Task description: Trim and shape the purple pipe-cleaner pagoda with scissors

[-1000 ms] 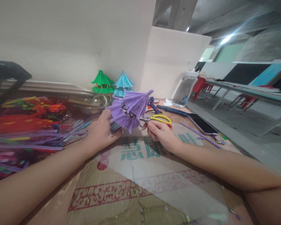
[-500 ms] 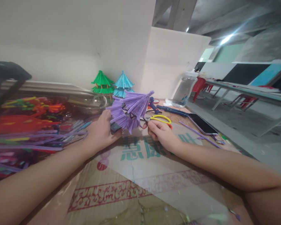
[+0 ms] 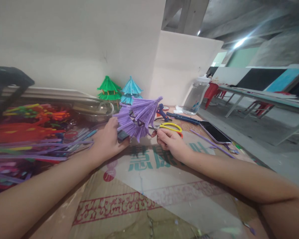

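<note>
While the left hand (image 3: 109,137) grips the purple two-tiered pipe-cleaner roof model (image 3: 142,116), the right hand (image 3: 170,141) pinches a small dark piece at its near right edge.

Yellow-handled metal scissors (image 3: 170,126) lie just beyond the right fingers; far left stand a green tiered model (image 3: 109,88) and a light-blue one (image 3: 131,89); right lies a dark-screened phone (image 3: 215,132).

Fuzzy purple tiered model (image 3: 142,114) tilts rightward, yellow-and-orange-handled scissors (image 3: 171,125) at its lower edge
</note>
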Motion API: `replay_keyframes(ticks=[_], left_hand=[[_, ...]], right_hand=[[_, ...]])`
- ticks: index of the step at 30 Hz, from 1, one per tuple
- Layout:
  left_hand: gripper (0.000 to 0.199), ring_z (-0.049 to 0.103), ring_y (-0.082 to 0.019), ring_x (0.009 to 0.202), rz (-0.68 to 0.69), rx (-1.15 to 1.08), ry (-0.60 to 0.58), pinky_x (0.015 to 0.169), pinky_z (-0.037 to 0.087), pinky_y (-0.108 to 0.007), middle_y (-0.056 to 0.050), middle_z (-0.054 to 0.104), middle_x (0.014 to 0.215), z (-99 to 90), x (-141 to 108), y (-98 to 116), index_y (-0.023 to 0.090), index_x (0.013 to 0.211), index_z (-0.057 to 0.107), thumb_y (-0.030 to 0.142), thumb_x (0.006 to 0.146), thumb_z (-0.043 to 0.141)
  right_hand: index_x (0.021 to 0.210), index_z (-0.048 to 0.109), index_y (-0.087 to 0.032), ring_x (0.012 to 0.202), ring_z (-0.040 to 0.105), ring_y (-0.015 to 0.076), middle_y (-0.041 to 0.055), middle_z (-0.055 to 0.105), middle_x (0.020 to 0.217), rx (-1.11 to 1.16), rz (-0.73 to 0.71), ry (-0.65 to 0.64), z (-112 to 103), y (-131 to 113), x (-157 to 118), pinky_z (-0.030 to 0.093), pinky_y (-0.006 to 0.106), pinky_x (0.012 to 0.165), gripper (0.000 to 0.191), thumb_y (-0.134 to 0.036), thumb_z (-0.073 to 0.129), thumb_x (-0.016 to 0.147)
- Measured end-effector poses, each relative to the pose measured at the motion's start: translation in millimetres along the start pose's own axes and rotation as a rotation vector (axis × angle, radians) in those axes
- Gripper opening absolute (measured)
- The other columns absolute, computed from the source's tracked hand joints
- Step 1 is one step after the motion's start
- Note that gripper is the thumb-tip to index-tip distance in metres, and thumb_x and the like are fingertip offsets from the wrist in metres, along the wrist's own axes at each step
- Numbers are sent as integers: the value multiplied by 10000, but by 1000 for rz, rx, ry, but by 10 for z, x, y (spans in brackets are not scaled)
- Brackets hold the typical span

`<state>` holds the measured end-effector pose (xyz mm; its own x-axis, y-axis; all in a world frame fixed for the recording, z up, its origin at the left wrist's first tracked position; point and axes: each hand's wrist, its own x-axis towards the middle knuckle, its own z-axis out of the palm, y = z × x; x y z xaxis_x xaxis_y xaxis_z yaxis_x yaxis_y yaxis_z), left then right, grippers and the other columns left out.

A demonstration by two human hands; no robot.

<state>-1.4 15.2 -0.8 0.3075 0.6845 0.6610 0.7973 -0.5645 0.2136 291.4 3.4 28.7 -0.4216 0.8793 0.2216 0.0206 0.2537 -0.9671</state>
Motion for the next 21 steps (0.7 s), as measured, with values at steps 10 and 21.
replay_keyframes(ticks=[10, 21], left_hand=[[572, 583, -450, 1451, 20, 22, -20, 1197, 532, -656, -229, 573, 1510, -15, 4, 5, 182, 1471, 505, 501, 1008, 606], [601, 589, -430, 1439, 6, 11, -11, 1200, 533, -636, -197, 579, 1499, -17, 4, 5, 203, 1503, 467, 439, 979, 642]], right_hand=[[935, 691, -198, 508, 242, 100, -100, 376, 558, -2, 3, 7, 7, -6, 3, 132, 277, 483, 638, -834, 731, 898], [937, 667, -203, 523, 273, 104, -95, 386, 572, 2, 0, -3, 15, -12, -9, 137, 275, 490, 618, -816, 738, 897]])
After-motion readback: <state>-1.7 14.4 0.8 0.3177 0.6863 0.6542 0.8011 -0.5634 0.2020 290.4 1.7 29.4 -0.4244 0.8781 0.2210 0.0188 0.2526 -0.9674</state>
